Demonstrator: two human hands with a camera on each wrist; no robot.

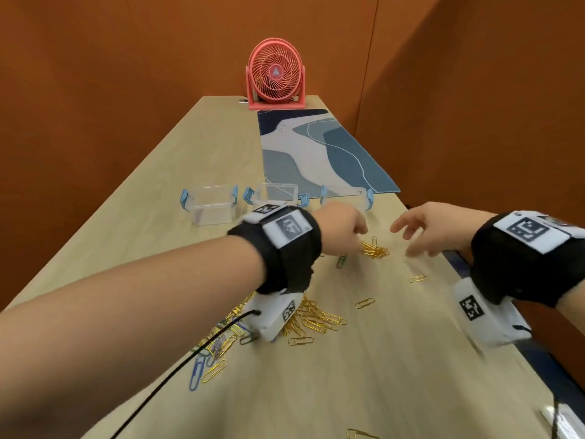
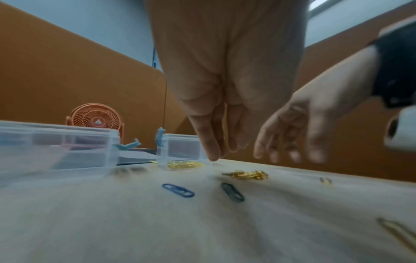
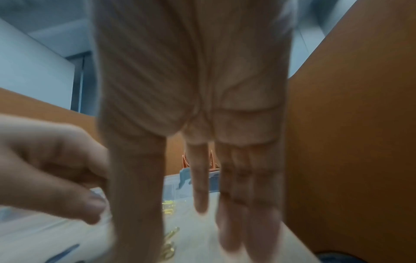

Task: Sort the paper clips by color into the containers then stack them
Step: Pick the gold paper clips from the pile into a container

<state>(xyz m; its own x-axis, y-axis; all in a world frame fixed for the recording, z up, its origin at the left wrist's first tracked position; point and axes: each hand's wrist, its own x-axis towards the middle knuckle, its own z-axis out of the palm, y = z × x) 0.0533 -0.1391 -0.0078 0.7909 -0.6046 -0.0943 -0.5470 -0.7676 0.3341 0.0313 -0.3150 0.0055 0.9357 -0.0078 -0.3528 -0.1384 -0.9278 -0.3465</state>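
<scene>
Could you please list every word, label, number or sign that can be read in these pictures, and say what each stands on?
No readable words or numbers.
Fan: a white triangle emblem at its hub; any lettering is too small to read.
Wrist bands: black-and-white square code markers, no text.

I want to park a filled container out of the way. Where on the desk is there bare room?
Bare wood lies left of the left container, and on the near side between the big clip pile and the desk's right edge. The blue mat is bare too. It is crowded around the small gold pile under both hands.
</scene>
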